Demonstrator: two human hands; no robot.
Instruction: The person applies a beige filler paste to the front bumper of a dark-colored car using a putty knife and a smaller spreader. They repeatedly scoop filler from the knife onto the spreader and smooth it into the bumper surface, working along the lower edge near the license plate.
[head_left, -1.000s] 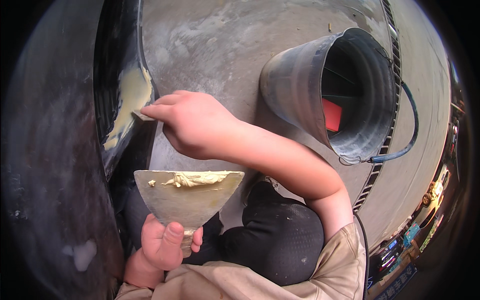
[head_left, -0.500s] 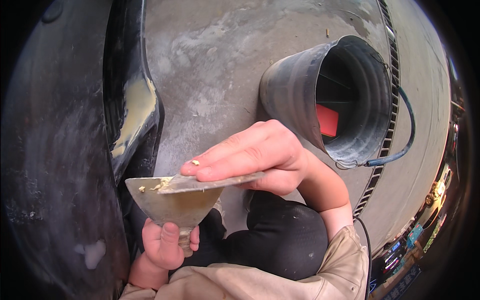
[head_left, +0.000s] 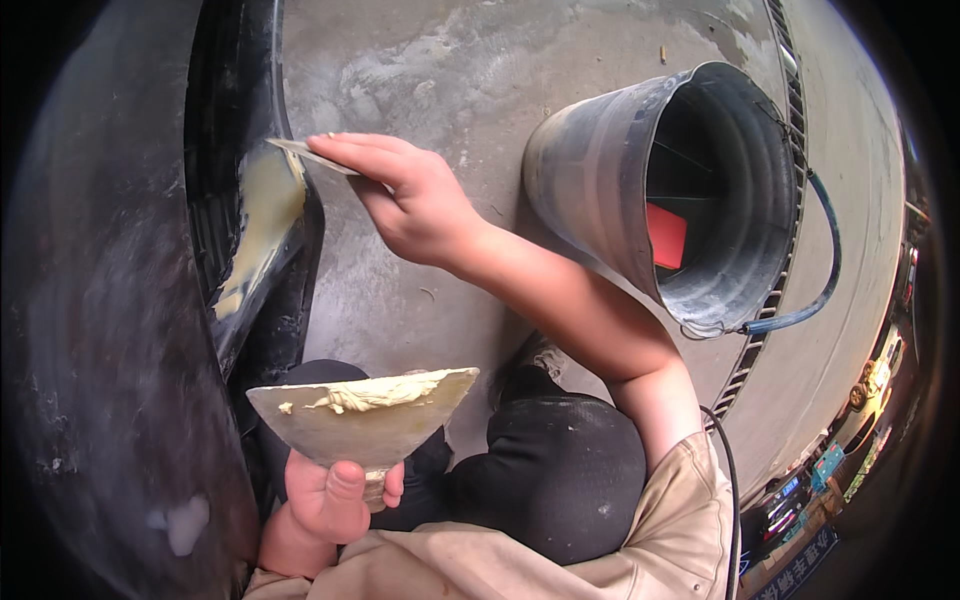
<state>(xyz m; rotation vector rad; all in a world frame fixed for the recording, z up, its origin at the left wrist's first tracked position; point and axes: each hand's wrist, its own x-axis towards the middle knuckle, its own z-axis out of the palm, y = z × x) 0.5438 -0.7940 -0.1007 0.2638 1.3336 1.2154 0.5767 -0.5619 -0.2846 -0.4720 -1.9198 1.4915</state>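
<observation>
My left hand [head_left: 330, 500] is closed round the short handle of a wide putty knife [head_left: 350, 425], blade upward. Pale yellow filler [head_left: 385, 392] is heaped along the blade's upper edge. Up and to the left, my right hand [head_left: 410, 195] pinches a thin flat scraper [head_left: 315, 157] between fingers and thumb. Its tip meets the upper end of a smeared yellow filler patch [head_left: 262, 215] on a dark car body panel [head_left: 292, 255]. A small crumb of filler sits on a right fingertip. The right thumb is partly hidden.
A large dark body panel [head_left: 110, 300] fills the left side. On the concrete floor [head_left: 420, 90] a metal bucket [head_left: 590, 180] lies tipped, with a red block [head_left: 666, 236] inside and a blue-sleeved handle [head_left: 825, 260]. Behind it runs a drain grate [head_left: 765, 320]. My bent knee [head_left: 570, 475] is close below.
My right hand has moved up and left with the scraper, from the putty knife's blade to the filler patch on the panel. The left hand holds the putty knife nearly where it was.
</observation>
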